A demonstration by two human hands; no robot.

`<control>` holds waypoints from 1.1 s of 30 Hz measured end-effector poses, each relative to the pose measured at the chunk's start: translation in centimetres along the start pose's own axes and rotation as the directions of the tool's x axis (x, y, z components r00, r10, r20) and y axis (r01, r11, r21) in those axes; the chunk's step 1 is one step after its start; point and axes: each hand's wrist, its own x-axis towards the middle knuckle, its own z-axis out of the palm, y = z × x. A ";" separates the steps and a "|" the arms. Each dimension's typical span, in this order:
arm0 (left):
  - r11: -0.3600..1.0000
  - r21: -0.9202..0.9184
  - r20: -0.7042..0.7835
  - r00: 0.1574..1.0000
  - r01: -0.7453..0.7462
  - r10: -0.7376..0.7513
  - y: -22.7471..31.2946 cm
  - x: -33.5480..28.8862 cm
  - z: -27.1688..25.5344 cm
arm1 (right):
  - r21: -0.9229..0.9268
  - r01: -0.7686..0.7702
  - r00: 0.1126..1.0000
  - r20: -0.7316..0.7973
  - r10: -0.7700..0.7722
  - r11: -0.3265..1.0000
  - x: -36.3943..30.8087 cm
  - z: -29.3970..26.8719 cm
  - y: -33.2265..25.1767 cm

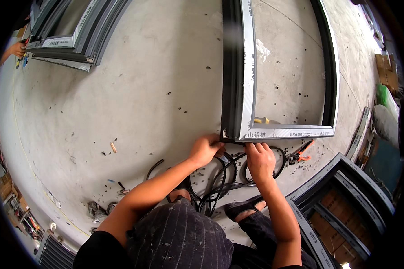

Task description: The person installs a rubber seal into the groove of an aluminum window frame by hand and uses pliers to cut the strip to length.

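Observation:
A stack of dark aluminium window frames [286,131], partly covered in white printed film, stands before me with its near edge facing me. My left hand [205,150] is closed at the near left corner of the stack, its fingertips partly hidden. A black rubber strip [234,143] runs along the near edge between both hands. My right hand [261,160] is closed on this strip, knuckles up, just under the edge. Loose loops of black rubber strip [221,177] lie on the floor below my hands and between my feet.
Orange-handled cutters [304,155] lie right of my right hand. Another frame [309,228] sits at lower right. More stacked frames [72,42] stand at upper left, beside another person's hand [18,49]. Black scraps dot the concrete floor [134,94]. A yellow-handled tool [261,120] shows inside the near frame.

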 end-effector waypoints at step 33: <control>0.898 -0.429 -0.072 0.987 0.099 -0.143 -0.6 0.7 3.3 | -0.295 -0.212 0.906 0.297 0.301 0.932 -7.3 -4.8 8.4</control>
